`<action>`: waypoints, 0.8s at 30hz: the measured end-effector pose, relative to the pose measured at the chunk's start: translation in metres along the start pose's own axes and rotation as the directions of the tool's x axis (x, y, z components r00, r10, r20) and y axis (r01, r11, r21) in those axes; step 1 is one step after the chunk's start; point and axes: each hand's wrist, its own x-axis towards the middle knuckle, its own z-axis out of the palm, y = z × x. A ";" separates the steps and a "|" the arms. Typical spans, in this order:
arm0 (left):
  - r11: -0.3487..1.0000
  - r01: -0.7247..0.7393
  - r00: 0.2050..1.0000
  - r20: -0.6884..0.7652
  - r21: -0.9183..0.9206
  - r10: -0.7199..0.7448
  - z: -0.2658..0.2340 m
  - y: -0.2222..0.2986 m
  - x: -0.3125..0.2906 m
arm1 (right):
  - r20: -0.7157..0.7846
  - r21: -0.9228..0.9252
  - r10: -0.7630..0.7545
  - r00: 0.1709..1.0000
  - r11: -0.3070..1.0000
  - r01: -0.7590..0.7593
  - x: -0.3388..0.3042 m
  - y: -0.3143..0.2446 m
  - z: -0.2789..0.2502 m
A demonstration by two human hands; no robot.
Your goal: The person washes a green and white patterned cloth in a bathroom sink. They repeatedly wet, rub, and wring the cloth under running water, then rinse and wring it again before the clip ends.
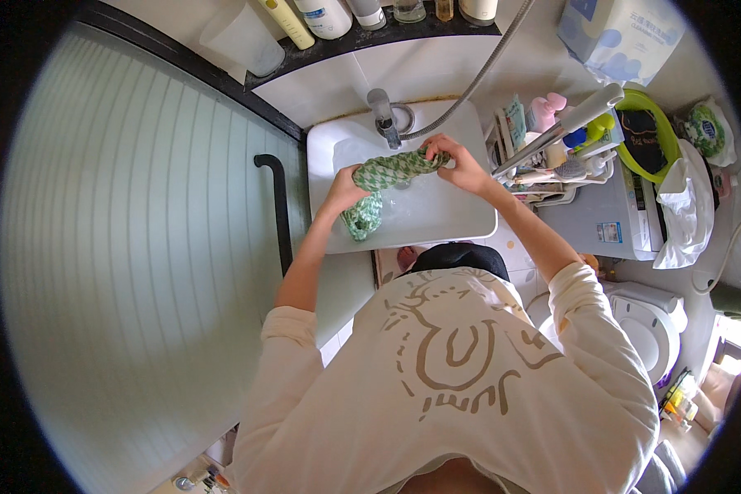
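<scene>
Head view: my left hand (343,191) clasps and right hand (459,166) pinches a green checked cloth (391,171) over the sink (449,221), where working low should contain drips.

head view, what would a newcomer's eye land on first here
Probably the green-and-white patterned cloth, held by the left hand and the right hand over the white sink at upper centre. The pale striped panel filling the left side and the cream top with its brown print, at bottom centre, also stand out. At upper right, a bright lime-green basin catches the eye.
</scene>
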 end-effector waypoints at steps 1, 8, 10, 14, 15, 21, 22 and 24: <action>1.000 -0.005 0.998 -0.064 0.028 0.007 0.005 0.001 -0.002 | 0.000 0.080 0.157 0.988 0.984 -0.157 0.000 0.002 -0.001; 0.978 -0.079 0.945 -0.297 0.192 0.135 0.024 0.012 -0.006 | -0.107 0.814 0.660 0.743 0.487 -0.315 -0.011 0.032 0.005; 0.964 -0.106 0.919 -0.346 0.243 0.188 0.025 0.016 -0.005 | 0.094 0.868 0.693 0.715 0.294 -0.400 -0.014 0.044 0.005; 0.950 -0.172 0.887 -0.379 0.260 0.265 0.026 0.027 -0.004 | 0.443 0.727 0.745 0.498 0.027 -0.686 -0.031 0.055 0.001; 0.946 -0.177 0.883 -0.381 0.271 0.274 0.026 0.030 -0.004 | 0.508 0.677 0.719 0.475 0.008 -0.736 -0.036 0.056 -0.001; 0.890 -0.263 0.865 -0.317 0.374 0.389 0.021 0.039 -0.005 | 0.690 0.625 0.474 0.547 -0.008 -0.781 -0.048 0.064 -0.008; 0.873 -0.279 0.857 -0.306 0.400 0.414 0.020 0.040 -0.005 | 0.630 0.667 0.494 0.599 0.052 -0.744 -0.049 0.064 -0.009; 0.861 -0.265 0.871 -0.275 0.434 0.407 0.019 0.040 -0.005 | 0.523 0.710 0.533 0.665 0.158 -0.686 -0.050 0.061 -0.009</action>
